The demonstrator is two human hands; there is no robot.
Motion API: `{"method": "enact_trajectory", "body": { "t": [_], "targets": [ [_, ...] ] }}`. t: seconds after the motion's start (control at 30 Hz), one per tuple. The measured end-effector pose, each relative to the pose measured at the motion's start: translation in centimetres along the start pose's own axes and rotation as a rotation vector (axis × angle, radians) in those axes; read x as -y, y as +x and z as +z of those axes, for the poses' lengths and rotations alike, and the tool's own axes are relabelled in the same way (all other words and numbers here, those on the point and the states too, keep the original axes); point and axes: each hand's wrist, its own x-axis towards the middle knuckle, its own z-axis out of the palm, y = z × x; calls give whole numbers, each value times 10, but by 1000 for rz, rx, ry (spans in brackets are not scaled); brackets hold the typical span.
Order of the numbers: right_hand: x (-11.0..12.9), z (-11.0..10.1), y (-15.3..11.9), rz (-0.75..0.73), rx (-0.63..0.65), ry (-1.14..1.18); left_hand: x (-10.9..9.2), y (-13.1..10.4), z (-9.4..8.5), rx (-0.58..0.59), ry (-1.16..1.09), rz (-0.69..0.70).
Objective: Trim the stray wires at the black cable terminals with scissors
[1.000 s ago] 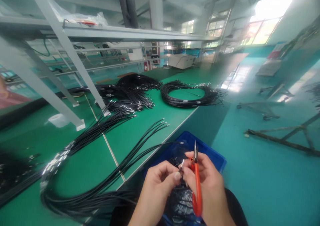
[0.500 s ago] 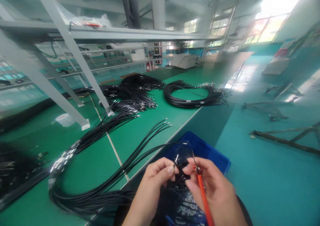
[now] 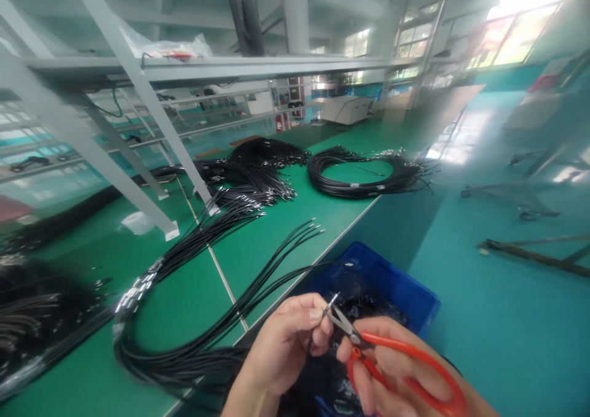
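Between its thumb and fingers my left hand (image 3: 295,334) pinches a thin black cable whose silvery tip (image 3: 335,298) sticks up. My right hand (image 3: 391,358) holds red-handled scissors (image 3: 415,345), with the blades parted and touching or very near the cable close to my left fingertips. Below both hands sits a blue bin (image 3: 421,303) with dark and clear small pieces inside. A bent bundle of black cables (image 3: 198,337) lies on the green table (image 3: 179,282) left of my left hand, its loose metal-tipped ends spread towards the bin.
A coiled cable ring (image 3: 353,188) and more cable piles (image 3: 267,153) lie further back. White shelf posts (image 3: 170,140) stand on the table at the left, near a white roll (image 3: 138,222). A wheeled stand (image 3: 534,257) is on the floor at right.
The scissors have swung from upright to slanting left, their blades now apart at the cable in my left hand. The right hand has turned with them. The view has shifted slightly left.
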Motion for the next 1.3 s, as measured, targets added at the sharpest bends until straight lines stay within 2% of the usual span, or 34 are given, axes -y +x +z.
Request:
{"method": "enact_trajectory", "body": {
  "t": [0.17, 0.33, 0.57, 0.87, 1.07, 1.3],
  "targets": [
    [1, -2, 3, -46, 47, 111, -3, -3, 1, -38, 118, 68],
    [-2, -3, 1, -37, 66, 93, -5, -4, 2, -52, 206, 129],
    [-4, -6, 4, -34, 56, 56, -4, -3, 0, -4, 185, 127],
    [-2, -1, 4, -46, 36, -9, -8, -3, 0, -7, 257, 183],
    [1, -6, 8, 7, 114, -21, -8, -4, -2, -21, 281, 187],
    [-10, -14, 11, -14, 111, -12, -8, -4, -3, -23, 282, 180]
  ]
}}
